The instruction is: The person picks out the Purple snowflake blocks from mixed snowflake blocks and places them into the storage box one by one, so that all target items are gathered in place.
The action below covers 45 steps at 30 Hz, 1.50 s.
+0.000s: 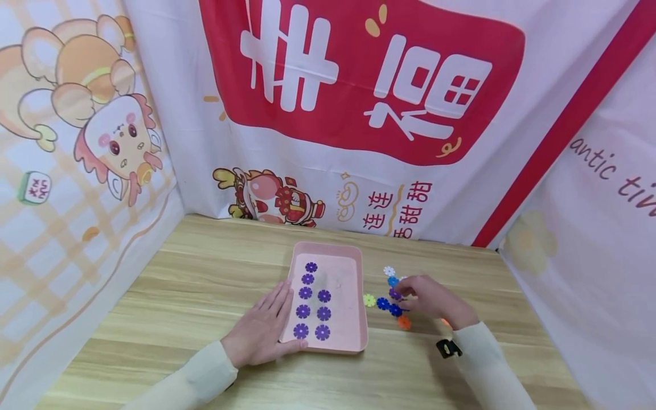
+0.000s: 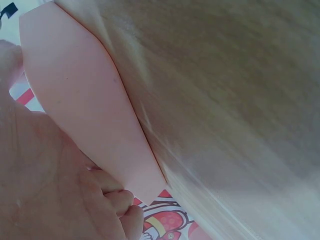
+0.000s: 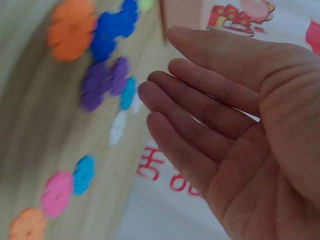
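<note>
My left hand (image 1: 258, 330) rests against the left side of a pink tray (image 1: 365, 319), fingers extended along the rim and thumb at the near left corner. From the left wrist view, that hand (image 2: 55, 180) lies at the tray's outer wall (image 2: 85, 85). Inside the tray, purple snowflake discs (image 1: 324, 313) stand in two columns, the left one longer. My right hand (image 1: 427, 299) hovers over loose discs right of the tray. Its fingers are loosely bent, and the right wrist view shows nothing in the palm. Purple discs (image 3: 95, 86) lie near its fingertips.
Around the right hand lie dark blue discs (image 1: 382, 303), a yellow-green disc (image 1: 369, 300), a white disc (image 1: 389, 271) and an orange disc (image 1: 404, 323). A pink disc (image 3: 57, 194) lies farther along the wooden table (image 1: 205, 273). Printed cloth (image 1: 348, 136) hangs behind.
</note>
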Each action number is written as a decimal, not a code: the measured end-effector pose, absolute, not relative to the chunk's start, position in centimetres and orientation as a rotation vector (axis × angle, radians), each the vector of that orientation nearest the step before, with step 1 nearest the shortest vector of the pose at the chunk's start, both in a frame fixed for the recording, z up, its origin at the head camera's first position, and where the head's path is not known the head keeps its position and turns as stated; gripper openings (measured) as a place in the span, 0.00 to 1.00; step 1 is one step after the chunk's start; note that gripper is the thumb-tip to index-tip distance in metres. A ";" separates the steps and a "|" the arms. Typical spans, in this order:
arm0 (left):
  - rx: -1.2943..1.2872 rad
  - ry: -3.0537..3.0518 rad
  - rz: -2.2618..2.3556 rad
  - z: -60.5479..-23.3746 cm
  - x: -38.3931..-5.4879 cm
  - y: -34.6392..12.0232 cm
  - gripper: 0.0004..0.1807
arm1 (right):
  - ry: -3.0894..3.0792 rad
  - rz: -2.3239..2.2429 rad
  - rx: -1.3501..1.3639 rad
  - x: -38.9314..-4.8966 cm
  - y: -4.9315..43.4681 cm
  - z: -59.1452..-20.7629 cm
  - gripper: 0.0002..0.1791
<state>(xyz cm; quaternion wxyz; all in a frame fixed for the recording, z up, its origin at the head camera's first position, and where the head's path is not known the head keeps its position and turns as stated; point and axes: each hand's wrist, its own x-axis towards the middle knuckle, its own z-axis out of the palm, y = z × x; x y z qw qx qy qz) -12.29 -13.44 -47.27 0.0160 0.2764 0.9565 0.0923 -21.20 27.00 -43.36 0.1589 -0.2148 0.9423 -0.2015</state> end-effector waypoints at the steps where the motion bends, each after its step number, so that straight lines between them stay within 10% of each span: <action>1: 0.859 2.975 0.286 -47.3 -12.3 -13.5 0.60 | 2.705 -0.567 -0.618 -21.1 27.4 -43.6 0.16; 45: 0.855 2.975 0.302 -47.4 -12.5 -13.4 0.61 | 2.811 -0.436 -0.699 -22.9 29.3 -46.9 0.14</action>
